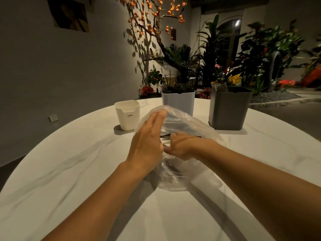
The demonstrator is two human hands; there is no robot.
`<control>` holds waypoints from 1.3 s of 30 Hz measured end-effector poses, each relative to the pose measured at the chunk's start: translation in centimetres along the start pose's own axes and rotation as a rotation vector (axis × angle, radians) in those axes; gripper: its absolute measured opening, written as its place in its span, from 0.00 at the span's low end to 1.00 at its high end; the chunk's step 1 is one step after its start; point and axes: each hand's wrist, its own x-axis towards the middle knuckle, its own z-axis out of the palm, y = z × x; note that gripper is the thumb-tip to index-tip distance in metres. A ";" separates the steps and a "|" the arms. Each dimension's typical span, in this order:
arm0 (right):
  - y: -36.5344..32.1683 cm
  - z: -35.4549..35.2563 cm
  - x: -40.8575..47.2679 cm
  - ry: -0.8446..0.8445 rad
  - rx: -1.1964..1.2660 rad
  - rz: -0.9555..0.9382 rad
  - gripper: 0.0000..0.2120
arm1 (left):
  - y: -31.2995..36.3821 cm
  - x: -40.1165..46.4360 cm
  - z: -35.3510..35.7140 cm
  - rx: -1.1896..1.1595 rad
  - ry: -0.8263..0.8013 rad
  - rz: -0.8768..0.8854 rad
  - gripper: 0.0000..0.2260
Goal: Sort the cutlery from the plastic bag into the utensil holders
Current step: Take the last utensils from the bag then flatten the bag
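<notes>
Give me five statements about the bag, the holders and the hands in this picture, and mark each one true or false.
1. Three holders stand on the table beyond the plastic bag. True.
2. The white holder is the tallest of the three. False: it is the shortest; the light grey holder and the dark grey holder stand taller.
3. The left hand lies against the bag with straight fingers. True.
4. The right hand is reaching into the dark grey holder. False: it is at the bag's opening.
5. The bag lies flat and sealed. False: its upper side is lifted.
</notes>
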 end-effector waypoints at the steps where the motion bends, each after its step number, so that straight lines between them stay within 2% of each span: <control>1: 0.3 0.4 0.9 0.010 0.016 0.048 0.39 | -0.3 -0.1 0.4 -0.010 -0.003 -0.006 0.36; 3: 0.9 1.5 2.7 0.007 0.056 0.132 0.49 | -0.7 -0.2 0.9 -0.011 -0.025 -0.006 0.35; 6: 1.5 2.4 3.4 0.007 0.118 0.128 0.53 | -0.8 -0.2 0.6 -0.023 -0.032 0.001 0.32; 9: 1.1 2.0 2.1 0.202 0.125 -0.037 0.43 | -0.8 -0.2 0.5 -0.041 -0.030 -0.037 0.30; 10: 0.9 1.9 1.8 0.197 0.094 -0.074 0.41 | -0.9 -0.1 0.6 -0.042 -0.027 -0.054 0.30; 12: 0.6 1.8 0.9 0.036 0.012 -0.091 0.39 | -1.0 -0.2 0.9 -0.039 -0.036 -0.077 0.30; 14: 0.4 1.4 -0.6 -0.067 -0.056 -0.128 0.32 | -1.0 -0.4 1.0 -0.032 -0.051 -0.080 0.29; 17: 0.4 0.5 -3.5 0.074 -0.214 -0.299 0.16 | -1.4 -0.8 0.9 -0.046 -0.068 -0.082 0.26; 21: 0.7 0.6 -5.5 0.293 -0.369 -0.411 0.16 | -2.0 -1.0 0.5 -0.088 -0.160 -0.031 0.21; 25: 1.4 1.8 -5.8 0.409 -0.207 -0.375 0.16 | -2.3 -1.4 -0.4 -0.214 -0.222 -0.002 0.15; 28: 2.5 1.7 -6.2 0.416 -0.106 -0.346 0.16 | -2.6 -1.4 -1.5 -0.333 -0.185 -0.061 0.11; 35: 2.9 1.5 -7.3 0.358 -0.155 -0.281 0.13 | -2.0 -1.6 -2.1 -0.164 -0.227 -0.036 0.08; 39: 3.3 1.6 -7.8 0.352 -0.158 -0.245 0.11 | -2.4 -1.6 -2.1 -0.190 -0.247 -0.071 0.12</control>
